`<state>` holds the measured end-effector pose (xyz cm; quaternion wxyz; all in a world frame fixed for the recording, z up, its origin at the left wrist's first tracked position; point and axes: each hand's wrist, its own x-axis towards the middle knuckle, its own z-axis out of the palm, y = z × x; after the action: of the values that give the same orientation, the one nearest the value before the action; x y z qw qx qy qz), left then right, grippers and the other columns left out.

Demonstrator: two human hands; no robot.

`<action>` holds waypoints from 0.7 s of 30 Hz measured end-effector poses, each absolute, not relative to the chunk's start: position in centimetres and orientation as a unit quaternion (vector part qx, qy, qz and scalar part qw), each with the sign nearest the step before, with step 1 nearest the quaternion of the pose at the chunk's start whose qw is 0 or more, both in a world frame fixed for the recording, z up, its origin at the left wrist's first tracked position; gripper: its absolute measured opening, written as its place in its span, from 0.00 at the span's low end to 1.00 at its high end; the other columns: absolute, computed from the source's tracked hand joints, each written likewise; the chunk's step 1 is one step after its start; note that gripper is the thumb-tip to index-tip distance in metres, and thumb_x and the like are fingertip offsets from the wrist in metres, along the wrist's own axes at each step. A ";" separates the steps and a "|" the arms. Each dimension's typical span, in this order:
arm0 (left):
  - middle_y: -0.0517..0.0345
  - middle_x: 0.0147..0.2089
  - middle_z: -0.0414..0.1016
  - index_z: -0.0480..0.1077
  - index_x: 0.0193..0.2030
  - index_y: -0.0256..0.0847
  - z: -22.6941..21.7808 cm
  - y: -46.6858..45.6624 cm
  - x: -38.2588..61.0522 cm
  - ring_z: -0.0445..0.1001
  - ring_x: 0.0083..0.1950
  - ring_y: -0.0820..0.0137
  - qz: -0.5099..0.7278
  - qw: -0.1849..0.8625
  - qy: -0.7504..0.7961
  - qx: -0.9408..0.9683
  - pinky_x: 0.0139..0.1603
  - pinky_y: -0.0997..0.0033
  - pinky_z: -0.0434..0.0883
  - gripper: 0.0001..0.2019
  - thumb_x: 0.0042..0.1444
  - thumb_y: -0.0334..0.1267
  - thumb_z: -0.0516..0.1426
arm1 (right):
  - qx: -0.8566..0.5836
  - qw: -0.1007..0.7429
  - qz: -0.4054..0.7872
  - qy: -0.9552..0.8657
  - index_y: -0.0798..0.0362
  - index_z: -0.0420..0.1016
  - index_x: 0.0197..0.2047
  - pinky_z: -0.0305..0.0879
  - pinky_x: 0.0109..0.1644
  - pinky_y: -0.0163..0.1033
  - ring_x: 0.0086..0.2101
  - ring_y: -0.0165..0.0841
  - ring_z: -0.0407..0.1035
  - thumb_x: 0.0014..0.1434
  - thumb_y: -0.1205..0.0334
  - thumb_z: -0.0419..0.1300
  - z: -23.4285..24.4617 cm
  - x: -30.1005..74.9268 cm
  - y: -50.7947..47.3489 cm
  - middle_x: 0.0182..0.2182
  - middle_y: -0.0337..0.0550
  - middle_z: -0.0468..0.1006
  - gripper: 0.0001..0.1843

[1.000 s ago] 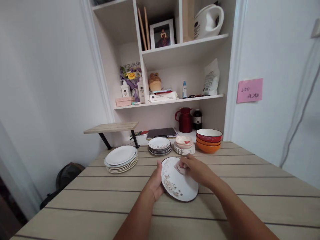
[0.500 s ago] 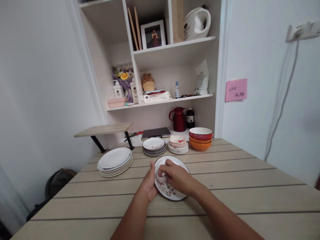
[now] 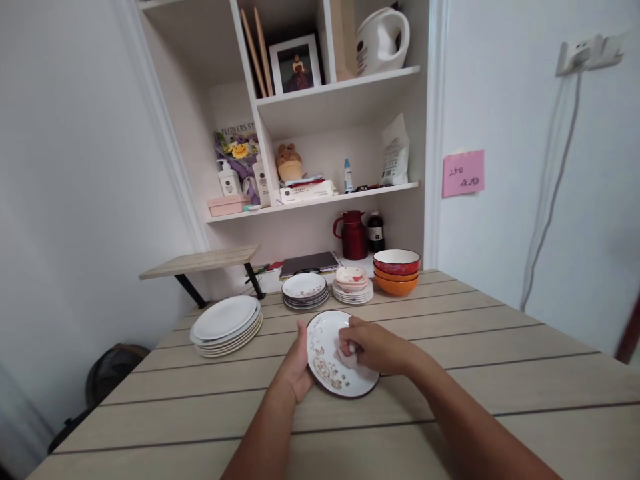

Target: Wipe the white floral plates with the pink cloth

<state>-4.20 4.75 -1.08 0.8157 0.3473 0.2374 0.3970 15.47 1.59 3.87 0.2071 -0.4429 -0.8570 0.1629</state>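
A white plate (image 3: pixel 325 385) with a dark rim and a brown flower pattern is in front of me, tilted slightly towards me. My left hand (image 3: pixel 297 367) grips its left edge, thumb up along the rim and the other fingers hidden beneath. My right hand (image 3: pixel 379 345) is closed around a crumpled white cloth (image 3: pixel 345 359) and presses it on the plate's face, right of the flowers. Just beyond lies a stack of similar flowered plates (image 3: pixel 304 287).
Larger white plates (image 3: pixel 226 319) are stacked at the left, by a small raised wooden shelf (image 3: pixel 200 260). Small dishes (image 3: pixel 352 287) and a pile of red and orange bowls (image 3: pixel 397 273) stand at the back. Behind them are a red jug (image 3: pixel 354 237) and a dark bottle (image 3: pixel 375 233).
My right hand has moved the cloth from the plate's left side to the right, uncovering more of the flower pattern. My left hand keeps its hold. The view has shifted slightly.
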 end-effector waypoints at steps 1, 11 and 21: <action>0.41 0.57 0.72 0.62 0.62 0.37 -1.0 4.7 -4.2 0.67 0.61 0.54 0.400 0.816 0.233 0.347 0.63 0.53 0.60 0.37 0.55 0.63 0.48 | -0.438 0.223 0.157 -0.856 0.51 0.72 0.34 0.54 0.35 0.31 0.33 0.29 0.63 0.45 0.79 0.53 3.8 14.9 1.6 0.36 0.40 0.67 0.17; 0.40 0.59 0.70 0.60 0.63 0.36 -0.4 4.3 -3.8 0.67 0.61 0.55 0.420 0.813 0.209 0.346 0.64 0.53 0.58 0.34 0.57 0.58 0.50 | -0.483 0.358 0.057 -0.797 0.48 0.71 0.42 0.53 0.38 0.32 0.35 0.30 0.62 0.54 0.74 0.52 3.7 11.5 4.0 0.40 0.40 0.65 0.16; 0.40 0.58 0.70 0.58 0.65 0.36 -0.9 4.4 -3.7 0.68 0.60 0.55 0.432 0.801 0.238 0.339 0.64 0.52 0.58 0.35 0.57 0.58 0.50 | -0.557 0.187 0.065 -0.807 0.50 0.75 0.33 0.48 0.31 0.33 0.28 0.28 0.61 0.51 0.72 0.55 4.9 16.2 1.5 0.35 0.41 0.68 0.10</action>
<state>-3.75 4.36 -0.87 0.8012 0.3386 0.2379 0.4324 16.22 1.47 4.87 0.1874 -0.5566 -0.8067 0.0651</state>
